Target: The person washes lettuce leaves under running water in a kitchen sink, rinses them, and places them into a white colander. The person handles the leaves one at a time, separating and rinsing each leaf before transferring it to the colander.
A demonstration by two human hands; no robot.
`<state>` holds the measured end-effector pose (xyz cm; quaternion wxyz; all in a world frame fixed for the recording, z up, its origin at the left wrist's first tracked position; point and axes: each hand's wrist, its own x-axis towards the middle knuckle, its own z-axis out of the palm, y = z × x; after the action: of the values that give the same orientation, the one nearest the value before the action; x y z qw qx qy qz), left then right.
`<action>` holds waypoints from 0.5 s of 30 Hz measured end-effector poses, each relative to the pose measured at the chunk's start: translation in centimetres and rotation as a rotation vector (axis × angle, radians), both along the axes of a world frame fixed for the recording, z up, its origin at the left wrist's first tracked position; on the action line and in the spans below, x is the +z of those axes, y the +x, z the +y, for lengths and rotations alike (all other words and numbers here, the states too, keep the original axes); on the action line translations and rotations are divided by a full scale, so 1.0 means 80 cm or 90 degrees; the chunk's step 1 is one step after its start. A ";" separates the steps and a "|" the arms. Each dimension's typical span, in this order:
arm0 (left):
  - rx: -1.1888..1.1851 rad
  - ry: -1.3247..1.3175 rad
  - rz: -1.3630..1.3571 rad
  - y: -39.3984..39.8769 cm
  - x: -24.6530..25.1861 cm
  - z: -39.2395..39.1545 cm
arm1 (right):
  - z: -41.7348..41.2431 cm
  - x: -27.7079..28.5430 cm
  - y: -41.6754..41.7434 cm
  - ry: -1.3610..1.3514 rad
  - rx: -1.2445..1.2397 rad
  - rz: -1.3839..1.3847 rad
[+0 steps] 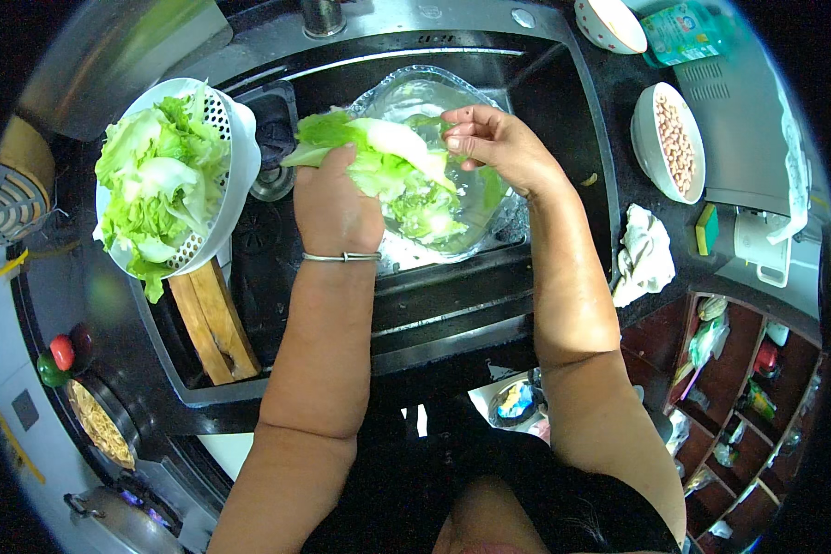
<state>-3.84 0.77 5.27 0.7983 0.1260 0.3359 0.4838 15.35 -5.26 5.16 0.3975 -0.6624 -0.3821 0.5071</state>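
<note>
My left hand (339,201) grips a bunch of green lettuce leaves (381,142), thumb on top. They lie over a clear bowl (426,73) of water standing in the black sink (450,298). Above the bowl's right side is my right hand (488,142), fingers curled with thumb and index finger close together at a bit of green leaf; whether they pinch it I cannot tell. More leaf pieces float in the water. To the left, a white colander (239,131) is heaped with lettuce (163,173).
Wooden blocks (215,322) lie across the sink's left part. On the right counter are a bowl of peanuts (672,149), a white cloth (644,256), a sponge (706,228) and a green bottle (685,34). At lower left, a pot (121,516) stands by a lit burner (145,509).
</note>
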 end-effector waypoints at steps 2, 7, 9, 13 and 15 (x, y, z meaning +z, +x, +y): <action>0.039 0.012 0.020 0.001 0.008 -0.001 | -0.002 -0.017 0.001 -0.013 0.070 -0.232; 0.071 0.017 0.031 -0.001 0.005 0.002 | -0.004 -0.051 -0.033 -0.075 0.389 -0.386; 0.069 0.010 0.040 -0.004 0.005 0.005 | 0.001 -0.064 -0.040 -0.136 0.440 -0.347; 0.079 0.000 0.023 -0.006 0.003 0.006 | 0.009 -0.051 -0.025 -0.124 0.410 -0.278; 0.097 0.008 0.016 -0.005 0.006 0.004 | 0.002 -0.037 -0.009 -0.005 0.300 -0.287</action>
<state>-4.22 1.11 5.76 0.7542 0.1112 0.3513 0.5435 14.67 -5.07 2.17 0.1716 -0.6529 -0.6016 0.4270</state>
